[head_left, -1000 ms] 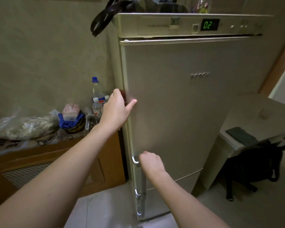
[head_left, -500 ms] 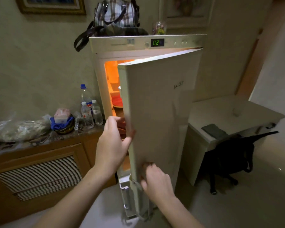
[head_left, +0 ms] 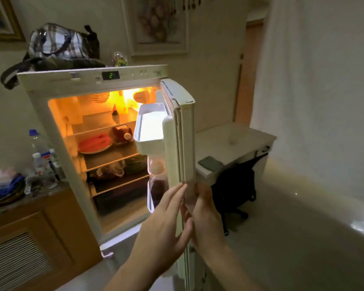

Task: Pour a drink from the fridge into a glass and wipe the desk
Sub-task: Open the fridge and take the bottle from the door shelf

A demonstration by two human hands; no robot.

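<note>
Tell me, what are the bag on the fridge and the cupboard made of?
The bag looks like soft checked cloth: it sags, and its dark strap hangs limp over the fridge. The cupboard looks like varnished brown wood, with a slatted panel in front; its top seems to be dark polished stone, though that is hard to tell.

matt cream fridge door (head_left: 186, 143), glossy white plastic door shelf (head_left: 150, 131), wooden cabinet (head_left: 40, 232), checked cloth bag (head_left: 57, 45).

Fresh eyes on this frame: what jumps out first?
The open fridge, its inside glowing orange, fills the middle of the view, with its door swung edge-on toward the camera. Both hands meet at that door edge: the left hand flat on its inner side, the right hand behind it.
</note>
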